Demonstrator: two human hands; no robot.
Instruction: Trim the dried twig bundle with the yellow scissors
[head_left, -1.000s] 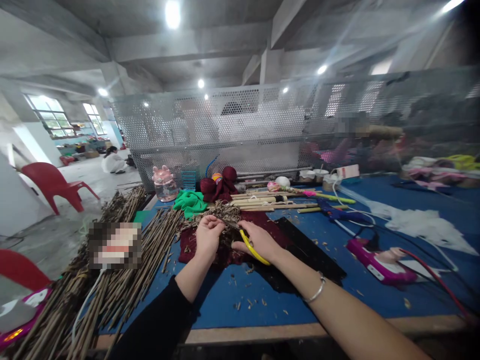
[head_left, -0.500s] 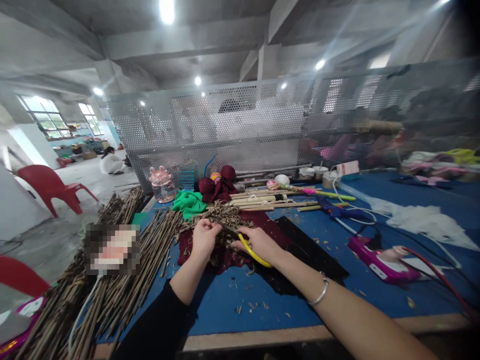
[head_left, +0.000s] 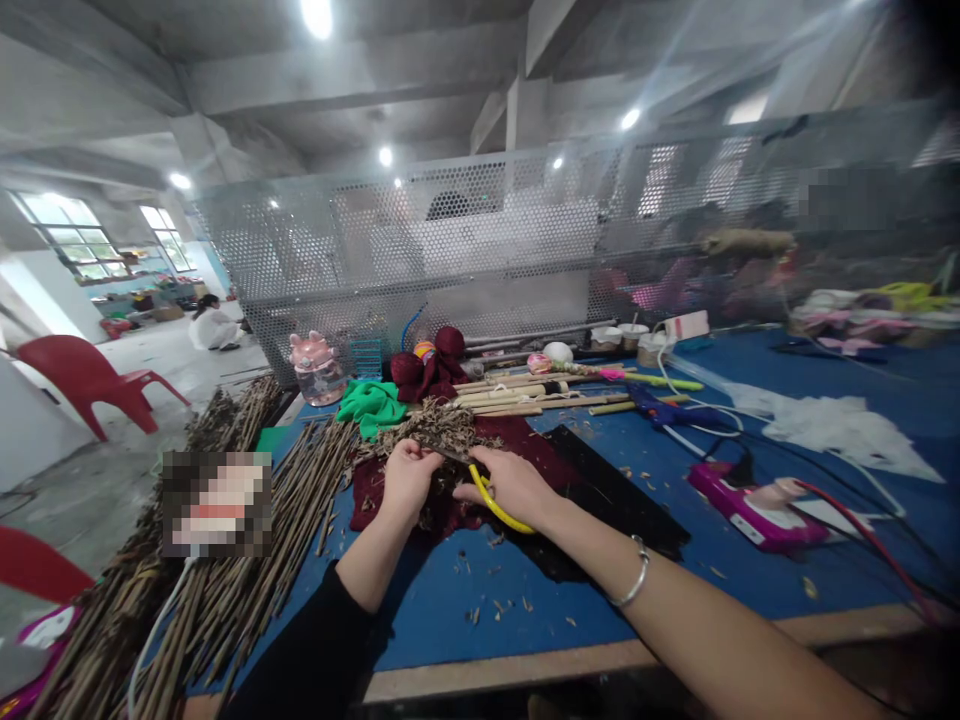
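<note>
My right hand (head_left: 514,487) grips yellow-handled scissors (head_left: 504,512), whose dark blades point left toward my other hand. The fingertips of my left hand (head_left: 407,487) are pinched together close to the blade tips; what they hold is too small to make out. Just beyond both hands lies a heap of dry brown plant bits (head_left: 427,424). A dark red cloth (head_left: 517,437) is spread beneath the heap and my hands, with a black sheet (head_left: 630,510) to its right. Long dry stalks (head_left: 259,560) lie in a pile left of my left arm.
At the back stand a pink-lidded jar (head_left: 316,370), a green cloth (head_left: 371,405), dark red yarn balls (head_left: 450,343) and bamboo sticks (head_left: 502,400). Rightward are a blue glue gun (head_left: 671,408), a purple power strip (head_left: 757,510) and cables. A perforated metal screen (head_left: 405,230) borders the table.
The whole view has shifted slightly, so things sit a little further left and higher. Both hands keep nearly the same pose; the right hand's fingers on the scissors have spread slightly.
</note>
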